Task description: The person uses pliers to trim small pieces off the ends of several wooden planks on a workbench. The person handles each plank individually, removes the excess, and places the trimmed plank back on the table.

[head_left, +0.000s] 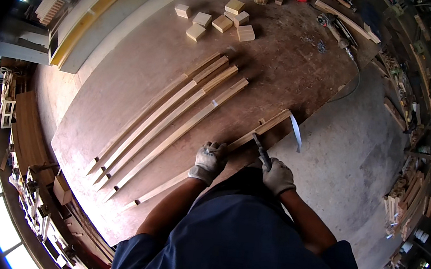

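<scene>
While gripping a dark hand tool [262,152] in the right hand [278,177], holds a slender wooden strip [272,123] with the left hand [209,161] on the brown tabletop [126,82]. Orients the strip's long axis diagonally, with near end toward the lower left and far end pointing to the upper right, close to the table's right edge. Sets it in roughly the same direction as four similar strips [202,113], lying side by side farther left. Shows a curled white band [295,133] at the far end, bending out toward the grey surface [353,139] beyond the table, and a small wood piece [262,121] just beside the strip's far side. Groups loose wooden blocks [221,23] at the top of the table.

Angles the left forearm upward and to the right, with gloved fingers curled over the strip near mid-length. Angles the right forearm upward and to the left, with gloved fingers wrapped around the tool. Slants the tool up and leftward, tip at the strip's near side; cannot confirm contact from this view.
</scene>
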{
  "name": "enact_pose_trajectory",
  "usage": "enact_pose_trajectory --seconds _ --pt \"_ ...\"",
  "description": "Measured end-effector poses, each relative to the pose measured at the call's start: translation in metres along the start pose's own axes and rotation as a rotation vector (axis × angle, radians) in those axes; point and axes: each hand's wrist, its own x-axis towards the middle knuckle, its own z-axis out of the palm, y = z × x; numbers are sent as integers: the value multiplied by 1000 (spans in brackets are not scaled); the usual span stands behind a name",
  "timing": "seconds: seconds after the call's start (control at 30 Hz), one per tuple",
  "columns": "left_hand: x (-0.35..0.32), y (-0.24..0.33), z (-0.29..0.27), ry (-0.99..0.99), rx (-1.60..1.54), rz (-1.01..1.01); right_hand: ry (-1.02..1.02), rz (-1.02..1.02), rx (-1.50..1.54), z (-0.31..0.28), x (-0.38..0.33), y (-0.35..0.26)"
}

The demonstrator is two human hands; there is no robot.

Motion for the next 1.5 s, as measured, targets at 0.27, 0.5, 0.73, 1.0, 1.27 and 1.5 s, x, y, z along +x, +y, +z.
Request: enact_pose_trajectory --seconds 0.27,0.5,0.73,1.0,1.27,1.5 --pt "-2 -1 1 -35 -2 -25 -117 82 191 -9 -6 -13" --pt "-1 -2 1 -46 4 -24 -166 131 253 -4 -1 -8" --pt "-4 -7 6 -14 -13 1 -205 169 330 -6 0 -9" --pt "0 -3 1 -41 12 -9 -419 263 614 -4 14 17" --pt "0 -9 8 32 -37 38 -764 411 1046 -41 25 20" --pt "2 -8 5 27 -60 45 -1122 413 1131 -59 63 53"
